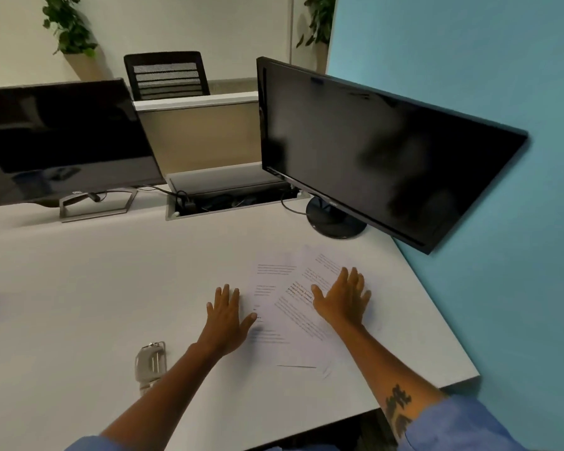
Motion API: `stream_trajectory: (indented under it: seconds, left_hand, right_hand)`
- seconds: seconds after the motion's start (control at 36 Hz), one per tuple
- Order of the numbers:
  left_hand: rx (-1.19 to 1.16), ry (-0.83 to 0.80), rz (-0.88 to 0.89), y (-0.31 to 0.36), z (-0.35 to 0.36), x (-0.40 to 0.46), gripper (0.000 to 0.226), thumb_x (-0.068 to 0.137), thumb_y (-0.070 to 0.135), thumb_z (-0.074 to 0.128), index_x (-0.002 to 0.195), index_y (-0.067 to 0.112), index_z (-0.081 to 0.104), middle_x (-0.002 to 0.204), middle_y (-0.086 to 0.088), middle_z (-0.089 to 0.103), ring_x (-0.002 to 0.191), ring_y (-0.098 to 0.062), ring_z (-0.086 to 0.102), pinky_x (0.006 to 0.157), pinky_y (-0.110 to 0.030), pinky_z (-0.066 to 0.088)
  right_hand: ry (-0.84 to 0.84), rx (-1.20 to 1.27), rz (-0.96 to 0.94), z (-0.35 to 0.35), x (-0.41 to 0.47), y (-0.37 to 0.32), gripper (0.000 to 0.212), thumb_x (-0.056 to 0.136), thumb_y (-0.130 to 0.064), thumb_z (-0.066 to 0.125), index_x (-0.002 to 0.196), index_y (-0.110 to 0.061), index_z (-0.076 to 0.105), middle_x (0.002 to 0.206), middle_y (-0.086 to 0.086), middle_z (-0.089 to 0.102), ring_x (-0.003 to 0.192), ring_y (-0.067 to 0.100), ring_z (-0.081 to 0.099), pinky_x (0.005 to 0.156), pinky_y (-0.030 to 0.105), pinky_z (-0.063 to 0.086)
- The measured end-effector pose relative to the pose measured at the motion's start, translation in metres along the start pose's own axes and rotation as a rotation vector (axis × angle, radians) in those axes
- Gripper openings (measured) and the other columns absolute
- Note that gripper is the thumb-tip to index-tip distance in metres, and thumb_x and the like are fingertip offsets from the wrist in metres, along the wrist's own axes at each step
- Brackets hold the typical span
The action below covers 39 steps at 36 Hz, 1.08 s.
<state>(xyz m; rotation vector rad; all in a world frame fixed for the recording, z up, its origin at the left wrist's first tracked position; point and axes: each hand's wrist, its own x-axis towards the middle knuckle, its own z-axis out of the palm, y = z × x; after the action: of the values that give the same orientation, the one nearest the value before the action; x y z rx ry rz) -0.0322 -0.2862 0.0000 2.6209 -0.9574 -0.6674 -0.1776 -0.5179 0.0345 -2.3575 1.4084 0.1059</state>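
While flat on papers (269,302), right hand (342,299), fingers (353,278) spread; left hand (227,317) alongside, fingers straight.

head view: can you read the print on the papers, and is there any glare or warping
In the head view the print on the papers is too soft to read; the left monitor and right monitor show dim reflections, no hard glare; the wide lens seems to stretch the right monitor toward the frame edge; light on the desk is even.
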Motion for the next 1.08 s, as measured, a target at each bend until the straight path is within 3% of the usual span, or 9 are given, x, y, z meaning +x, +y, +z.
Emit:
stream_trajectory:
  seconds: [0.14,0.25,0.47,0.75,1.08]
  left_hand:
    - [0.052,-0.065,-0.055,0.008,0.009,0.003,0.085,0.104,0.064,0.031,0.167,0.014,0.002,0.173,-0.014,-0.018,0.160,-0.036,-0.019,0.129,-0.061,0.001]
    - [0.080,-0.103,-0.068,0.011,0.015,0.002,0.081,0.105,0.064,0.026,0.167,0.020,-0.002,0.172,-0.014,-0.023,0.158,-0.036,-0.023,0.128,-0.063,-0.002]
    - [0.126,-0.105,-0.070,0.009,0.020,-0.002,0.077,0.105,0.064,0.018,0.166,0.026,-0.009,0.171,-0.012,-0.026,0.157,-0.037,-0.026,0.128,-0.062,-0.004]
    - [0.109,-0.099,-0.078,0.011,0.026,-0.002,0.080,0.103,0.066,0.015,0.165,0.025,-0.012,0.170,-0.012,-0.028,0.157,-0.036,-0.026,0.127,-0.063,-0.006]
    - [0.122,-0.084,-0.099,0.013,0.034,0.000,0.084,0.102,0.069,0.018,0.165,0.023,-0.015,0.169,-0.014,-0.030,0.157,-0.037,-0.027,0.127,-0.063,-0.006]
  right_hand:
    - [-0.039,0.044,0.149,-0.004,0.011,0.028,0.110,0.096,-0.075,0.046,0.168,-0.008,-0.003,0.177,0.018,-0.005,0.164,0.036,-0.003,0.130,0.062,0.009]
    - [-0.071,0.039,0.160,-0.001,0.014,0.036,0.114,0.094,-0.078,0.047,0.167,-0.007,-0.005,0.177,0.018,-0.004,0.164,0.036,-0.002,0.129,0.064,0.009]
    - [-0.115,-0.028,0.018,0.003,0.019,0.029,0.124,0.089,-0.071,0.065,0.166,-0.008,-0.010,0.177,0.012,-0.003,0.164,0.033,-0.008,0.127,0.068,-0.001]
    - [-0.255,-0.063,-0.325,0.008,0.023,0.019,0.127,0.088,-0.065,0.070,0.165,-0.012,-0.016,0.177,0.008,-0.009,0.162,0.030,-0.022,0.122,0.073,-0.012]
    - [-0.294,-0.065,-0.407,0.007,0.033,0.020,0.126,0.089,-0.067,0.068,0.165,-0.015,-0.017,0.177,0.008,-0.011,0.163,0.027,-0.017,0.122,0.073,-0.013]
